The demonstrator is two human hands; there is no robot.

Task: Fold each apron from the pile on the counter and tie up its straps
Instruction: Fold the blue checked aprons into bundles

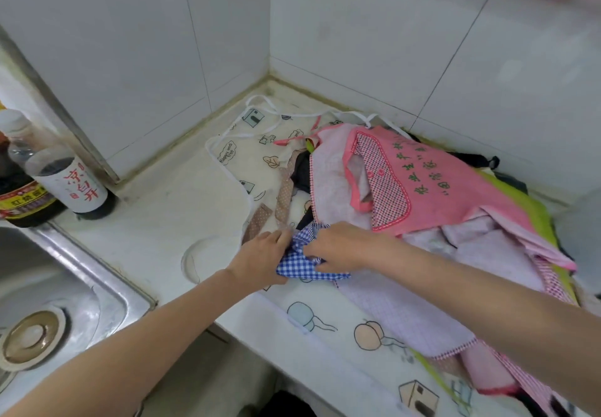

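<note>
A small folded bundle of blue-and-white checked apron (300, 262) lies at the counter's front edge. My left hand (261, 255) grips its left side and my right hand (344, 247) pinches its top, both closed on the cloth. Right of the bundle sits the pile of aprons: a pink one with green characters and a red-checked pocket (435, 185) on top, pale lilac cloth (406, 306) under my right forearm, lime green (533, 211) and dark fabric below. A cream cartoon-print apron (240, 156) with white straps lies spread underneath. Brown dotted straps (284, 189) trail across it.
A steel sink (65, 286) with its drain lies at the left. Two dark sauce bottles (65, 182) stand at the counter's back left. White tiled walls meet in a corner behind the pile. The counter's front edge runs just below my hands.
</note>
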